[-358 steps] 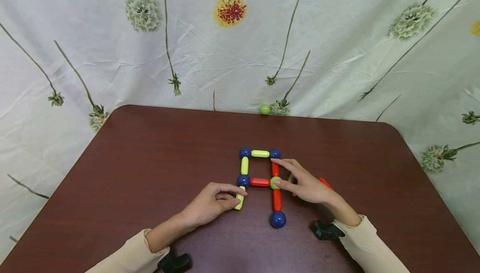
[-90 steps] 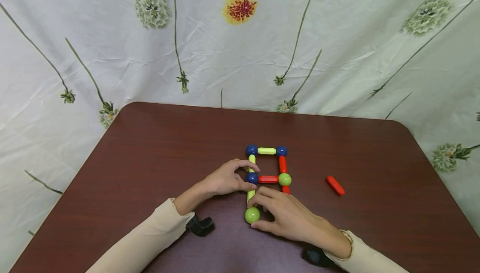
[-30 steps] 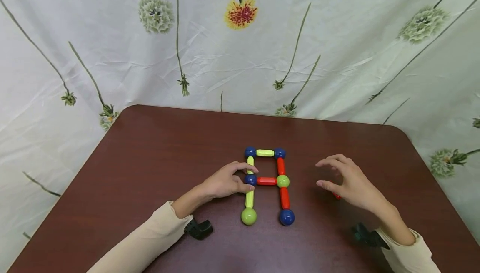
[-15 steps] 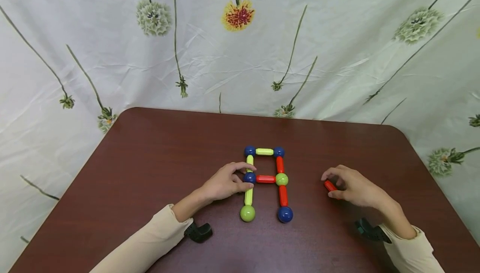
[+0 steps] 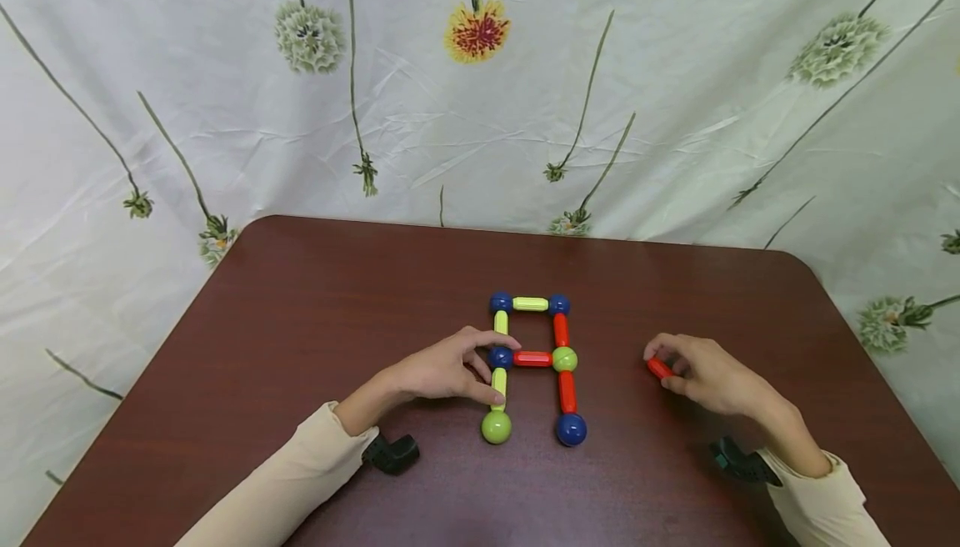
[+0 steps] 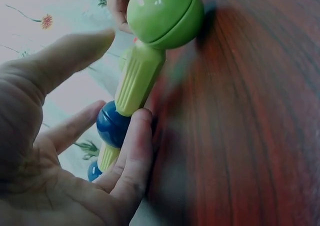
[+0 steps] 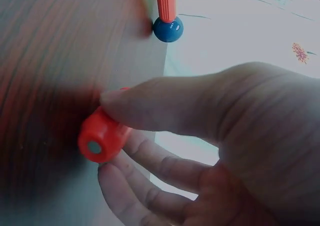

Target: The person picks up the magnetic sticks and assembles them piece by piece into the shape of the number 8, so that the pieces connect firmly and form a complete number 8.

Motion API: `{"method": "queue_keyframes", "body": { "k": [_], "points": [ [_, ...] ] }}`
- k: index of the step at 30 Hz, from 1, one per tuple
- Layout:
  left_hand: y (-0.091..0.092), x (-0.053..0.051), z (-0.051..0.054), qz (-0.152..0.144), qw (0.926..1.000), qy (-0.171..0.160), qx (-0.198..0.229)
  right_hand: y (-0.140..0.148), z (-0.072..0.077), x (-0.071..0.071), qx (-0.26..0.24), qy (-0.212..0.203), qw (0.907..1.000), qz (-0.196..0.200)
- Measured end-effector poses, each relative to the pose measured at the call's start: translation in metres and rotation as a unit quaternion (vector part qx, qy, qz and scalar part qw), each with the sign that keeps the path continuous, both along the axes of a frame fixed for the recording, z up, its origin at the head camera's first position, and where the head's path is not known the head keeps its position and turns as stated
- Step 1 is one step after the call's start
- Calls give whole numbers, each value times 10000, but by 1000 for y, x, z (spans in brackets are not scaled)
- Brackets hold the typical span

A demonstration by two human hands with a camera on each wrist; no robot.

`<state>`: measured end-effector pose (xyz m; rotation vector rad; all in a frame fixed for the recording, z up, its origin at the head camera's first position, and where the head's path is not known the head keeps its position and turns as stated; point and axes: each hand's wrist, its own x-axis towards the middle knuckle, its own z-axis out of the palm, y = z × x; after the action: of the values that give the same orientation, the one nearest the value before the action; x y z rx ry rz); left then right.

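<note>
A frame of magnetic rods and balls lies on the table in the head view. A yellow rod [image 5: 530, 304] forms its far side and a red rod [image 5: 532, 358] its crossbar. Its near legs end in a green ball [image 5: 496, 428] and a dark blue ball [image 5: 572, 429]. My left hand [image 5: 448, 365] is at the left side; in the left wrist view its fingers touch the middle blue ball [image 6: 113, 124], while the thumb stands apart from the yellow rod [image 6: 140, 76]. To the right, my right hand [image 5: 712, 373] pinches a loose red rod [image 7: 104, 133] between thumb and fingers.
The brown table [image 5: 337, 280] has rounded far corners. Behind it hangs a white cloth [image 5: 405, 113] printed with flowers. A dark wrist device [image 5: 392, 454] is below the left wrist, another [image 5: 742, 459] below the right.
The green ball from the table's far edge now sits on the left leg. My right hand left it, moved right and took the loose red rod. My left thumb shifted nearer the body.
</note>
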<state>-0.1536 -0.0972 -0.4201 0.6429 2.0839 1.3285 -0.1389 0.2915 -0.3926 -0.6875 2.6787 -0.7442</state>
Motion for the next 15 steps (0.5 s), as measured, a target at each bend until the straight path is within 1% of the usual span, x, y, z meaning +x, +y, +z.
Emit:
{"method": "queue_keyframes", "body": {
  "k": [3,6,10,15],
  "points": [
    [-3,1,1,-54,10000,-2,-18,-1,0,-1,-32,102,9999,18],
    [-4,0,1,-233,9997,61,83,-3,0,-1,-54,219,9997,35],
    [-5,-2,0,-457,9987,213,88,-8,-2,1,-128,419,9990,85],
    [-7,-3,-2,-614,9976,300,79,-18,-5,4,-281,677,9970,238]
  ]
}}
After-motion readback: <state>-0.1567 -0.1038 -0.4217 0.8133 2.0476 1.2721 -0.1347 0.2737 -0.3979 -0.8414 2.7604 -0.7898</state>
